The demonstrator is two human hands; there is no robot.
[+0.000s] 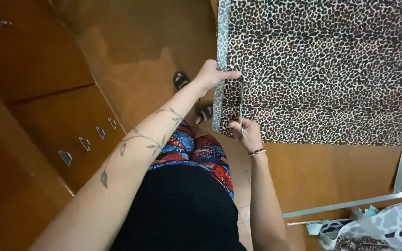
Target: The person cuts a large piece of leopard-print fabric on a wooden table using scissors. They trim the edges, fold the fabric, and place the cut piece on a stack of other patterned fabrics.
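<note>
From the head camera we look down on a broad sheet of leopard-print fabric [322, 69] spread over a brown wooden surface [331, 172], its pale left selvage hanging near the surface's edge. Our left hand [210, 74] reaches across from the left, and its fingers [229, 74] are closed in a pinch on the fabric's left edge, holding it taut. Our right hand [246, 132], with a thin bracelet at the wrist, sits at the fabric's near hem, its fingers wrapped closed around a pair of slim metal scissors [241, 104]. The blades point away from us, so their long axis runs parallel to the selvage, from the near hem toward the left hand's pinch; a narrow strip of fabric lies between blade and selvage. The right hand is the nearer one to us, and the left hand lies straight beyond the blade tips.

At the lower right a long pale ruler [345, 204] rests on the surface beside a heap of patterned fabric scraps [373, 227]. To the left stands a brown wooden cabinet with metal handles [84, 143], and a sandalled foot [180, 80] shows on the floor.
</note>
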